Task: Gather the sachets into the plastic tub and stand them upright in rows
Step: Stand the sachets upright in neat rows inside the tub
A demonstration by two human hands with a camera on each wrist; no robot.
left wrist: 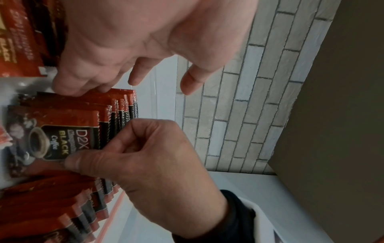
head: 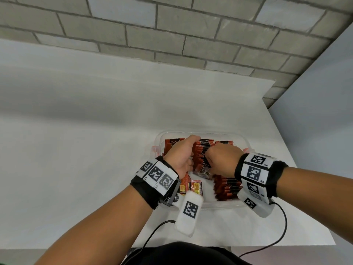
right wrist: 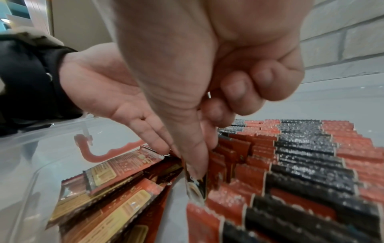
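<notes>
A clear plastic tub (head: 246, 145) on the white table holds red and black coffee sachets. A middle row (head: 200, 152) stands upright, and another row (head: 227, 186) stands near the right wall. Several sachets (head: 191, 186) lie flat at the near left, also seen in the right wrist view (right wrist: 108, 189). My left hand (head: 181, 152) rests its straight fingers (left wrist: 83, 85) on the top of the middle row, thumb apart. My right hand (head: 221, 159) pinches the front sachet (left wrist: 51, 134) of that row between thumb and forefinger (right wrist: 196, 164).
The tub sits near the front right corner of the white table (head: 95, 131), and has a pink latch (right wrist: 93, 156) on its left wall. A brick wall (head: 172, 35) stands behind the table. Black cables (head: 282, 226) trail from the wrist bands.
</notes>
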